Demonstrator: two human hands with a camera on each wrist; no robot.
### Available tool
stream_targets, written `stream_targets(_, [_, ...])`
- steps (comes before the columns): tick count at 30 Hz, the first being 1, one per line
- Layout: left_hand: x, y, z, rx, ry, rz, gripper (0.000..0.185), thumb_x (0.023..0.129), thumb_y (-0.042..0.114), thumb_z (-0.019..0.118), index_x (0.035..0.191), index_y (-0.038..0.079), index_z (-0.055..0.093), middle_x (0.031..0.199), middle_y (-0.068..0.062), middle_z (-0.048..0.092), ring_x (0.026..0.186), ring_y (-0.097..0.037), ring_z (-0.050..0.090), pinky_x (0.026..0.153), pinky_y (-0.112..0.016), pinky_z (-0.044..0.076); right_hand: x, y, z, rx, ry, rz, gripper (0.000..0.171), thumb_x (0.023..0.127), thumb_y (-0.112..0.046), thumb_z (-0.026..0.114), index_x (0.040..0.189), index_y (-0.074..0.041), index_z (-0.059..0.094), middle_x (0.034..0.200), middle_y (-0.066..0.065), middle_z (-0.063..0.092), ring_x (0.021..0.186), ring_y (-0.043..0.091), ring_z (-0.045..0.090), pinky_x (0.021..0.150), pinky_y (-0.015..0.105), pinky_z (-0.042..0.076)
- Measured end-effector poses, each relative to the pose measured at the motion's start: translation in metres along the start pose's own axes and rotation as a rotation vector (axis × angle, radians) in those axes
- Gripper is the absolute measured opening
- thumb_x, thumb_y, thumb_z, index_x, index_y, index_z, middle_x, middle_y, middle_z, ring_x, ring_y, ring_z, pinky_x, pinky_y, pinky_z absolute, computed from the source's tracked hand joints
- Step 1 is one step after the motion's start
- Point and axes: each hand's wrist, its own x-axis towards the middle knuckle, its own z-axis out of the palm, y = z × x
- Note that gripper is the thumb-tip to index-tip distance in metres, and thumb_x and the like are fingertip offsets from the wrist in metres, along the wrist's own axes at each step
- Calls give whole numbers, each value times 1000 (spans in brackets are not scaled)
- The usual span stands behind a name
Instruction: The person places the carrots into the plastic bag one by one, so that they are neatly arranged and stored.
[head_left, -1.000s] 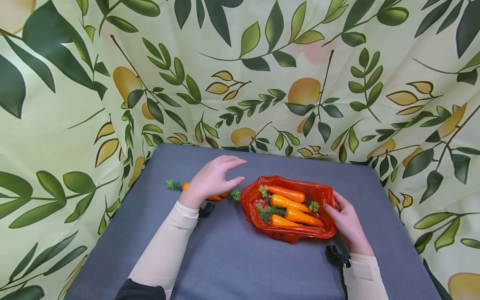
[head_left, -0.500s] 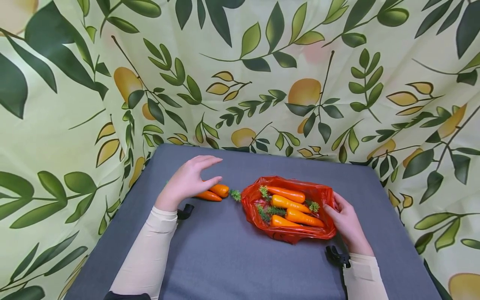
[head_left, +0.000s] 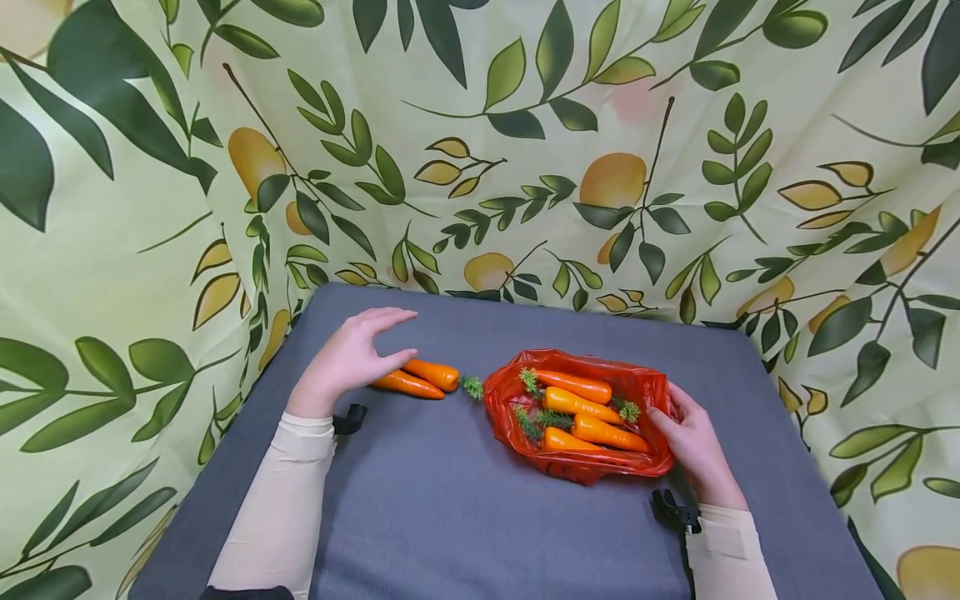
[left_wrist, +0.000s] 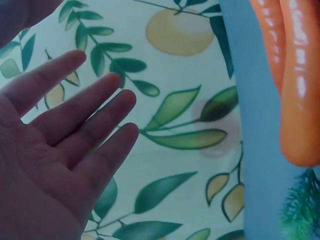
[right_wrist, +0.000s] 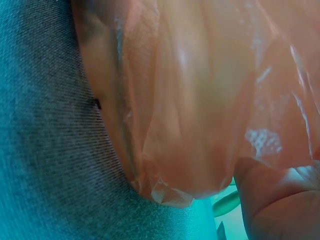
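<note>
The left hand (head_left: 341, 358) hovers above the left part of the counter (head_left: 420, 517), its fingers (left_wrist: 85, 100) straight and spread, the thumb well apart from them, holding nothing. Just beside it, partly hidden behind it in the head view, two loose carrots (head_left: 411, 384) lie on the counter side by side, their thick rounded ends toward the middle. A green tuft (head_left: 472, 387) sits between those ends and the red bag (head_left: 570, 471); which carrot it belongs to I cannot tell. The bag, of thin crinkled plastic, lies on the counter right of the middle with its mouth open upward, and inside it four carrots (head_left: 607, 433) can be seen lying at a slant, with leafy green tops (head_left: 628, 412) among them. The right hand (head_left: 697, 446) grips the bag's right edge, thumb on the near side and fingers mostly hidden behind the plastic, so how tightly they close I cannot tell. Pale sleeves (head_left: 273, 500) cover both forearms, and a black clip (head_left: 350, 419) shows at each wrist. Behind the counter hangs a cloth (head_left: 450, 225) printed with leaves and yellow fruit.
</note>
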Motion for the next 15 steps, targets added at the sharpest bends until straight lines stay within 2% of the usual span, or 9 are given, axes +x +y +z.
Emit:
stream_targets(3, [0, -6, 1, -9, -15, -20, 63, 96, 38, 87, 154, 22, 69, 157, -8, 67, 149, -35, 60, 124, -59, 47, 0, 0, 0, -1, -3, -7, 63, 114, -15, 61, 169, 3, 37, 126, -3, 71, 98, 4, 74, 83, 23, 66])
stream_targets(10, [1, -22, 4, -6, -55, -56, 63, 96, 35, 87, 153, 18, 69, 156, -9, 68, 149, -36, 60, 125, -58, 46, 0, 1, 1, -11, 0, -8, 63, 114, -16, 64, 169, 3, 38, 125, -8, 70, 99, 2, 72, 84, 21, 65])
stream_targets(15, [-1, -33, 3, -37, -98, -94, 65, 93, 33, 90, 153, 15, 69, 154, -12, 70, 148, -36, 61, 124, -59, 48, 1, 0, 0, -9, -4, 0, 63, 114, -17, 62, 170, 1, 38, 127, -3, 72, 97, 5, 75, 83, 23, 66])
